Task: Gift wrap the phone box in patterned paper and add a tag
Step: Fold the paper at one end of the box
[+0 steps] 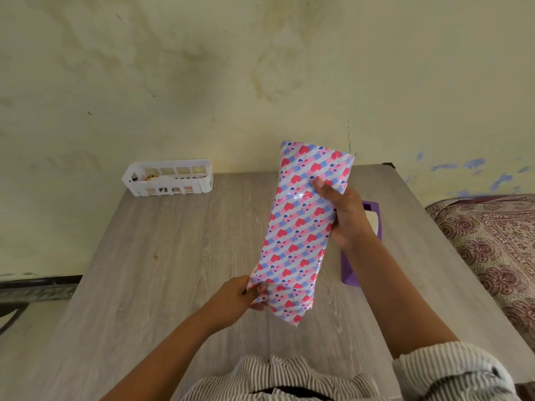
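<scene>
You are standing over a grey wood-grain table (pixel 173 256) set against a stained wall, with a patterned bedspread (pixel 492 241) at its right edge. Above the table you hold the phone box (pixel 301 227), already covered along its length in heart-patterned paper and tilted upright, clear of the tabletop. Your right hand (pixel 346 218) grips its right side near the top, thumb pressed on the front and fingers curled behind. Your left hand (pixel 240 296) pinches the loose paper at the near, lower end, which is not yet folded flat. A purple tray (pixel 351 273) lies on the table behind your right forearm, and a white basket (pixel 168 178) with a few small items sits at the far left by the wall; I cannot tell whether a tag or tape is among them. From here, the glossy paper could slip or spring open if your pinch loosens before the end is fastened, and pulling hard on the crumpled flap could tear it or leave a lumpy fold. No brand, label or readable writing shows anywhere.
</scene>
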Action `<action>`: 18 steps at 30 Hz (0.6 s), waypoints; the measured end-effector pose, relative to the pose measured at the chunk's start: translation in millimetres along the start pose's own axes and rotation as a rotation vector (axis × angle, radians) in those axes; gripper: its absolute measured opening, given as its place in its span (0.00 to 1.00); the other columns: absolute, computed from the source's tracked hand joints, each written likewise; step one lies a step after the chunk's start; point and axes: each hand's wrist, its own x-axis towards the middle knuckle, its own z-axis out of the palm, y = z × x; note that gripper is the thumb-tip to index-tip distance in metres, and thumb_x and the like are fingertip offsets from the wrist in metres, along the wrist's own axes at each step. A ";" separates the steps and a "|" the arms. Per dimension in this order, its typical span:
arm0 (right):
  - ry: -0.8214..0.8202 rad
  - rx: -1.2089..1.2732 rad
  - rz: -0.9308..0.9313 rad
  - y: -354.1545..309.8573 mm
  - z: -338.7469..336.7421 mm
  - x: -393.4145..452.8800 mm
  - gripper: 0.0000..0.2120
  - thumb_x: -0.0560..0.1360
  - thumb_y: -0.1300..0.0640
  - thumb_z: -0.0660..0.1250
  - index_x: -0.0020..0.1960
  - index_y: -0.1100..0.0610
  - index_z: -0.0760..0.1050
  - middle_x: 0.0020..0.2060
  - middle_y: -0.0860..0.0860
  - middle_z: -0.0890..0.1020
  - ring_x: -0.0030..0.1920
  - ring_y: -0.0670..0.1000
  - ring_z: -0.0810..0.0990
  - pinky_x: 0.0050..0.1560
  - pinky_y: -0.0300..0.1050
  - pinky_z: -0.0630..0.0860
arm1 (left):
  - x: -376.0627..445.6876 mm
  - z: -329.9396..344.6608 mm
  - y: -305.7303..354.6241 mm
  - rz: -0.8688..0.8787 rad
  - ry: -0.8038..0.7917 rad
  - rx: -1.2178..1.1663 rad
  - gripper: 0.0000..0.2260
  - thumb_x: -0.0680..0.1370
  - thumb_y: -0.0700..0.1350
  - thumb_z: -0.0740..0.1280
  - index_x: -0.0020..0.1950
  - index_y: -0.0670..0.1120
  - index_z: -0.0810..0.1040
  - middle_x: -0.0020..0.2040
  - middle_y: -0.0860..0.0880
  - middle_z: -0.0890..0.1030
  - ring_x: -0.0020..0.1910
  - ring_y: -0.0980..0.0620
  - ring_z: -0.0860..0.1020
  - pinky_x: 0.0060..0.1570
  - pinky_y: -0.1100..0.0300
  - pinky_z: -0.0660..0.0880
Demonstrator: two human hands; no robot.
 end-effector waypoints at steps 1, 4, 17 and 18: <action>-0.003 -0.003 -0.005 2.0 0.5 -1.3 0.15 0.70 0.57 0.71 0.55 0.55 0.74 0.49 0.50 0.84 0.47 0.52 0.84 0.40 0.45 0.81 | 1.9 -1.4 -6.2 -0.025 0.019 0.097 0.18 0.80 0.56 0.57 0.67 0.53 0.69 0.63 0.53 0.76 0.56 0.61 0.78 0.56 0.66 0.74; -0.043 -0.031 -0.065 7.6 1.3 -4.1 0.20 0.65 0.57 0.74 0.55 0.55 0.73 0.49 0.50 0.83 0.49 0.53 0.83 0.41 0.44 0.81 | 6.4 -5.0 -12.8 -0.015 0.159 0.266 0.40 0.72 0.65 0.65 0.77 0.52 0.52 0.75 0.55 0.58 0.73 0.54 0.61 0.71 0.52 0.61; -0.253 -0.115 -0.206 5.4 17.8 -16.3 0.27 0.60 0.53 0.80 0.54 0.52 0.72 0.47 0.46 0.84 0.52 0.53 0.83 0.49 0.47 0.79 | 33.1 2.3 2.1 0.135 0.673 0.148 0.50 0.62 0.68 0.72 0.76 0.49 0.54 0.70 0.50 0.67 0.67 0.52 0.68 0.66 0.51 0.67; -0.245 -0.135 -0.204 6.6 16.7 -16.5 0.24 0.63 0.55 0.77 0.55 0.53 0.71 0.47 0.46 0.84 0.52 0.52 0.83 0.48 0.47 0.79 | 33.1 4.2 1.5 0.120 0.738 0.179 0.51 0.62 0.69 0.71 0.75 0.45 0.54 0.69 0.47 0.68 0.66 0.49 0.70 0.64 0.47 0.68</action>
